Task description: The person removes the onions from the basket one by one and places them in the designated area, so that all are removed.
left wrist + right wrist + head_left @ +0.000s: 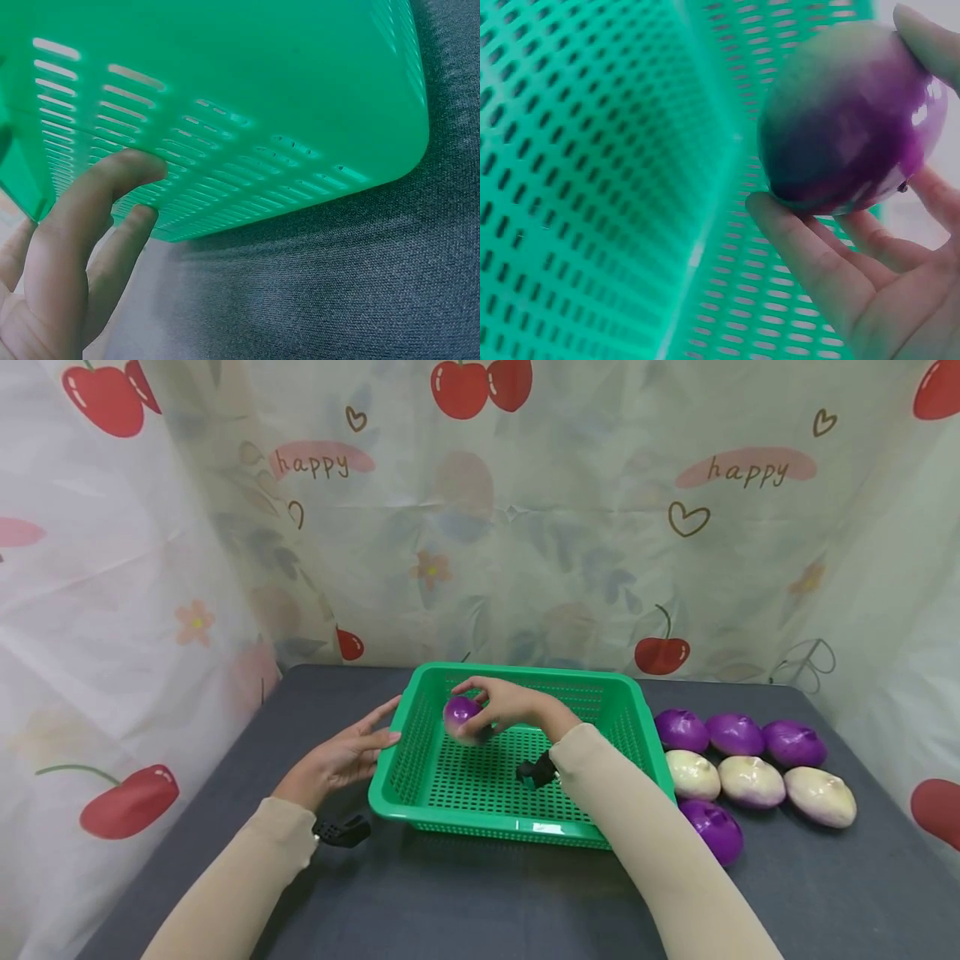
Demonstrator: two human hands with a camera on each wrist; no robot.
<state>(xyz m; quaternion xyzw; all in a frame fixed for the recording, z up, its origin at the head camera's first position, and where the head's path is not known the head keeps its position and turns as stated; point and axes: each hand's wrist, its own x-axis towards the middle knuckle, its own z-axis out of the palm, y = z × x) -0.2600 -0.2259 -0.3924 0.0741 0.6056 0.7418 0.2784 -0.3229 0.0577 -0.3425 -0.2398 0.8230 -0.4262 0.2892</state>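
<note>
A glossy purple-and-white turnip [851, 120] is gripped by my right hand [510, 703], thumb on one side and fingers on the other. Hand and turnip are inside the green plastic basket [517, 832], over its left part. In the right wrist view the turnip's purple part faces the fingers and its pale part points away. At the basket's left side, my left hand [341, 762] has its fingers spread and extended against the outer wall, the thumb tip at the rim. Two fingertips [142, 166] lie close on the slotted wall in the left wrist view.
Right of the basket are three purple-side-up turnips [735, 735] in a back row, three pale-side-up turnips [752, 782] before them, and another purple turnip [712, 832] in front. All are on the dark grey tablecloth [480, 902]. A printed curtain [525, 552] closes off the back and sides.
</note>
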